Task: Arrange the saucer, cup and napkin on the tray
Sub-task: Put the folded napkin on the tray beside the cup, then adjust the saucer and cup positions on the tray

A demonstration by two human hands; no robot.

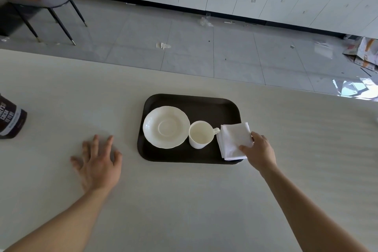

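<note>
Resting a folded napkin on the tray's right end

Stretching across the near scene, a pale table [184, 200] carries everything, with grey floor tiles and white cabinets beyond its far edge. A dark rectangular tray [196, 102] with rounded corners lies at the middle of the table. On its left half sits a white saucer [166, 127], empty, its scalloped rim just beside a white cup [199, 134] that stands upright on the tray, handle pointing right. The handle touches or nearly touches a folded white napkin [234, 141], which lies on the tray's right end and overhangs its right rim slightly.

The person's right hand [259, 150] reaches in from the near right and pinches the napkin's right edge, thumb on top and fingers along the far side. The left hand [98, 164] lies palm down on the bare table, well left of the tray, fingers spread and holding nothing. A dark cocoa container [10, 118] stands at the far left edge.
</note>
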